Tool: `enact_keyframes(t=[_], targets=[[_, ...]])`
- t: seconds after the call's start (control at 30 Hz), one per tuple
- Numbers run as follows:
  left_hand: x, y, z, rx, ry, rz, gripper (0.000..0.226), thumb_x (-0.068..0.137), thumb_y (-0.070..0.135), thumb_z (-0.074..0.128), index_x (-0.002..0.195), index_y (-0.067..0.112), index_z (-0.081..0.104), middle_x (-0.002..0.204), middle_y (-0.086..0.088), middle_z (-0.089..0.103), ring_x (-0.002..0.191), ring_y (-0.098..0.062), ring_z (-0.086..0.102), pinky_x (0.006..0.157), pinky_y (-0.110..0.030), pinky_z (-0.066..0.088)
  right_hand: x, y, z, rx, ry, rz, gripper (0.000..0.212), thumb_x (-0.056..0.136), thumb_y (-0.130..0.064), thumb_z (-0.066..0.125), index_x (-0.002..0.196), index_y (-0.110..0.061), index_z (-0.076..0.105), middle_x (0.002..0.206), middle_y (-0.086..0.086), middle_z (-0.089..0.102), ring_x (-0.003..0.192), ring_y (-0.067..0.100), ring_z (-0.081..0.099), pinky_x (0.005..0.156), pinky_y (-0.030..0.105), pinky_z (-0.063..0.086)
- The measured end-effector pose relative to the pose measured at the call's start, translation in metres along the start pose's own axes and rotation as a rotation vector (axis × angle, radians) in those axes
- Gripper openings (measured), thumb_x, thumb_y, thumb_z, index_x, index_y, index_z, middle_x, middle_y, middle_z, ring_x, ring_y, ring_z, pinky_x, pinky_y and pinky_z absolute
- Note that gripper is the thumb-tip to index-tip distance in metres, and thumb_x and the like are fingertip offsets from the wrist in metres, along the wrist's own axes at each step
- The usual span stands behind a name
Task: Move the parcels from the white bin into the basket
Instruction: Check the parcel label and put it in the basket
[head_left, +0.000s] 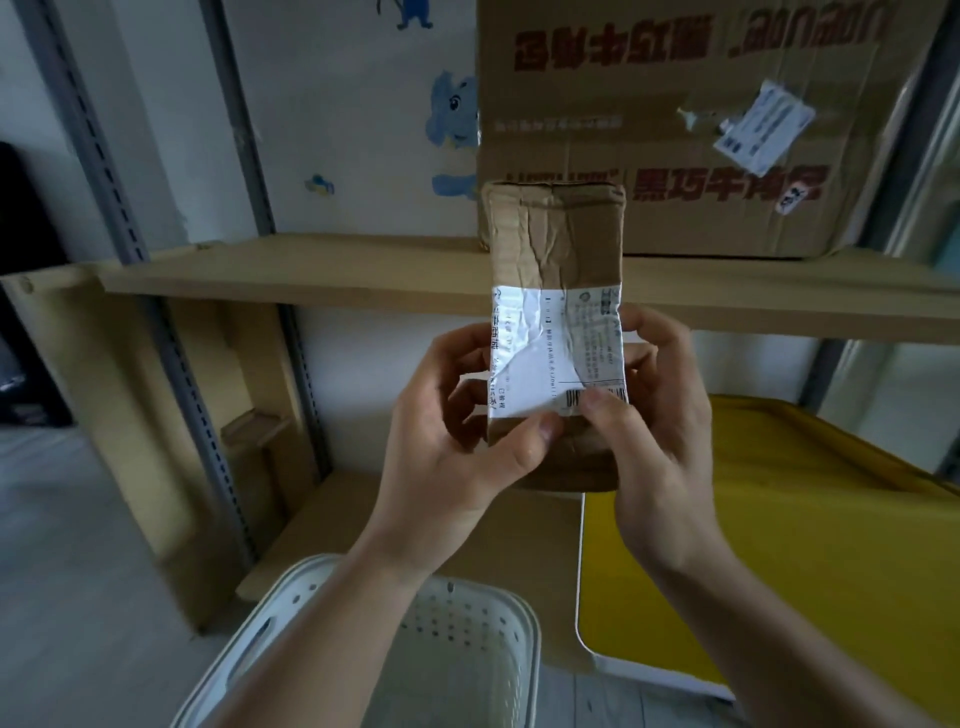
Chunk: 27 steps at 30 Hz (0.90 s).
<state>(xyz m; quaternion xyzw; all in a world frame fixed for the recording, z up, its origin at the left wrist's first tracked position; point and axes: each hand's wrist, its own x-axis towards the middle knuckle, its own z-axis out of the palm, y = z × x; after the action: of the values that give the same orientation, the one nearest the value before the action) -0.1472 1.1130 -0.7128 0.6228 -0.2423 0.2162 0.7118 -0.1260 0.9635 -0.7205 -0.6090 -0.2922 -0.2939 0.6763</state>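
Note:
A small brown cardboard parcel (556, 244), wrapped in tape and bearing a crumpled white shipping label, is held upright in front of me at chest height. My left hand (457, 431) grips its lower left side, thumb on the front. My right hand (654, 415) grips its lower right side, thumb pressed on the label's barcode. Below my forearms stands a white perforated plastic basket (467, 623), its inside mostly hidden by my left arm. A yellow-lined container with a white rim (779, 545) sits to the right, under my right arm.
A wooden shelf board (311, 270) runs across behind the parcel, carrying a large cardboard box (701, 130) with red print. Grey metal shelf uprights (104, 171) stand at the left. A lower cardboard-covered shelf (322, 519) lies behind the basket. Grey floor is at the left.

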Motion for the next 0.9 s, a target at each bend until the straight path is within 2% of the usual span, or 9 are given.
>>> enact_keyframes(t=[0.13,0.23,0.3,0.4,0.53,0.6,0.67,0.77,0.9], targets=[[-0.021,0.001,0.007,-0.003,-0.017,-0.015,0.062,0.075,0.02,0.079,0.132,0.011,0.054,0.122,-0.01,0.068,0.114,-0.03,0.067,0.091,-0.041,0.06,-0.02,-0.006,-0.01,0.015,-0.012,0.021,0.042,0.084,-0.029,0.057,0.126,-0.025,0.052,0.099,0.018,0.059,0.088,0.036,0.06,0.063,0.034,0.055],[-0.036,-0.006,-0.003,0.017,-0.003,-0.032,0.063,0.075,0.021,0.079,0.132,0.011,0.053,0.122,-0.009,0.069,0.114,-0.029,0.067,0.09,-0.041,0.06,-0.035,0.001,-0.003,0.024,-0.069,0.057,0.042,0.087,-0.027,0.058,0.128,-0.024,0.051,0.1,0.011,0.063,0.088,0.03,0.065,0.066,0.031,0.057],[-0.043,-0.014,-0.012,0.035,0.009,-0.045,0.063,0.075,0.023,0.079,0.132,0.013,0.053,0.123,-0.009,0.068,0.114,-0.028,0.067,0.091,-0.044,0.06,-0.042,0.009,0.004,0.026,-0.087,0.075,0.041,0.087,-0.028,0.059,0.127,-0.027,0.052,0.1,0.005,0.064,0.088,0.024,0.065,0.067,0.031,0.056],[-0.052,-0.028,-0.024,0.048,0.007,-0.08,0.061,0.075,0.027,0.079,0.13,0.018,0.054,0.123,-0.004,0.07,0.115,-0.025,0.068,0.09,-0.041,0.061,-0.055,0.027,0.009,0.036,-0.1,0.127,0.041,0.085,-0.028,0.061,0.124,-0.034,0.052,0.098,-0.006,0.062,0.09,0.023,0.064,0.069,0.034,0.057],[-0.068,-0.063,-0.031,0.019,0.045,-0.176,0.051,0.076,0.023,0.081,0.123,0.019,0.058,0.119,-0.006,0.072,0.111,-0.025,0.07,0.089,-0.038,0.061,-0.072,0.054,0.009,0.021,-0.11,0.198,0.041,0.087,-0.022,0.065,0.125,-0.028,0.051,0.098,0.004,0.062,0.088,0.024,0.065,0.068,0.03,0.057],[-0.076,-0.081,-0.034,-0.03,0.09,-0.223,0.047,0.079,0.016,0.083,0.12,0.018,0.059,0.118,-0.009,0.072,0.11,-0.026,0.071,0.086,-0.036,0.061,-0.075,0.065,0.007,-0.018,-0.159,0.24,0.043,0.088,-0.017,0.065,0.127,-0.022,0.051,0.098,0.003,0.062,0.088,0.018,0.066,0.069,0.027,0.057],[-0.079,-0.09,-0.039,-0.022,0.108,-0.245,0.046,0.08,0.01,0.079,0.121,0.016,0.058,0.118,-0.009,0.072,0.11,-0.027,0.071,0.084,-0.033,0.06,-0.077,0.074,0.004,-0.037,-0.224,0.272,0.049,0.087,-0.015,0.067,0.132,-0.022,0.049,0.102,0.001,0.063,0.092,0.02,0.068,0.072,0.031,0.06],[-0.078,-0.09,-0.047,0.049,0.122,-0.243,0.048,0.079,0.01,0.077,0.123,0.016,0.058,0.118,-0.005,0.073,0.111,-0.024,0.071,0.082,-0.029,0.059,-0.08,0.081,0.002,-0.002,-0.282,0.32,0.06,0.085,-0.013,0.071,0.138,-0.023,0.045,0.11,-0.002,0.063,0.102,0.022,0.069,0.078,0.035,0.063],[-0.08,-0.091,-0.053,0.116,0.159,-0.238,0.048,0.078,0.013,0.082,0.122,0.018,0.061,0.117,-0.003,0.074,0.109,-0.022,0.072,0.086,-0.032,0.06,-0.084,0.087,0.006,0.017,-0.336,0.356,0.071,0.081,-0.012,0.076,0.144,-0.017,0.044,0.118,0.0,0.065,0.11,0.021,0.069,0.082,0.029,0.06]])
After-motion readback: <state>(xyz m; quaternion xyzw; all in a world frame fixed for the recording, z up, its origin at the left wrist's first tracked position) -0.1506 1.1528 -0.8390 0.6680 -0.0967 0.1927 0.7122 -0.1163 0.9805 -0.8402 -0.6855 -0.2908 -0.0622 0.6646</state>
